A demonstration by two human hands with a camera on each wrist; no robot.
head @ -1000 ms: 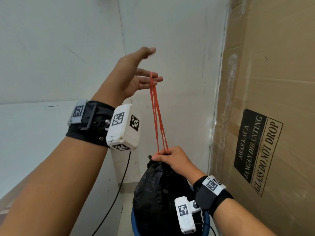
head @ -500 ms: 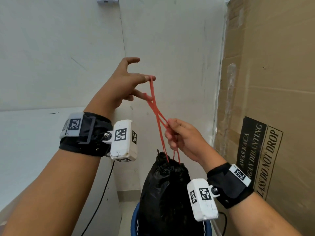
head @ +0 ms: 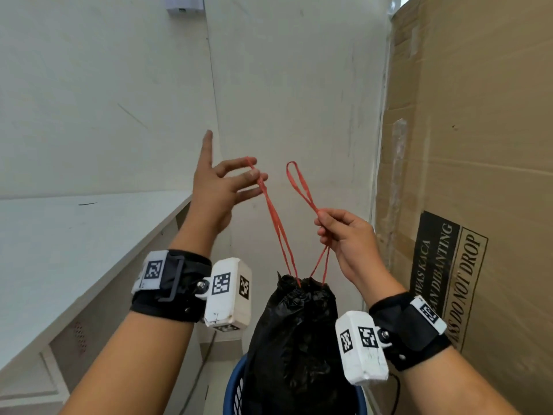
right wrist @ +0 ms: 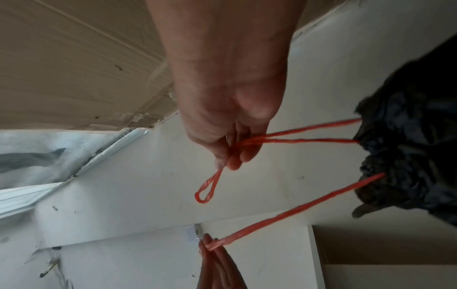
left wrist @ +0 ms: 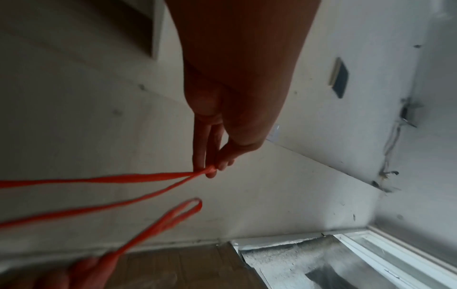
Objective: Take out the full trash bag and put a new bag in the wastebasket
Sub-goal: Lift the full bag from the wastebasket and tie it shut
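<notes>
A black trash bag (head: 296, 330), cinched at its neck, stands in a blue wastebasket (head: 232, 390) at the bottom centre. Two red drawstring loops rise from the neck. My left hand (head: 253, 176) is raised with spread fingers, and the left loop (head: 276, 226) is caught at its fingertips. The left wrist view shows those fingertips (left wrist: 210, 170) pinching the string. My right hand (head: 326, 223) pinches the right loop (head: 299, 184) partway up, so its end stands free above the fingers. The right wrist view shows that pinch (right wrist: 230, 156) and the bag (right wrist: 408, 156).
A tall cardboard box (head: 478, 145) marked "GLASS DO NOT DROP" stands close on the right. A white counter (head: 74, 250) runs along the left, with white walls behind. A black cable (head: 206, 354) hangs by the wastebasket.
My left hand came down from high up. My right hand rose from the bag's neck, took one loop and drew it to the right, so the two loops now stand apart.
</notes>
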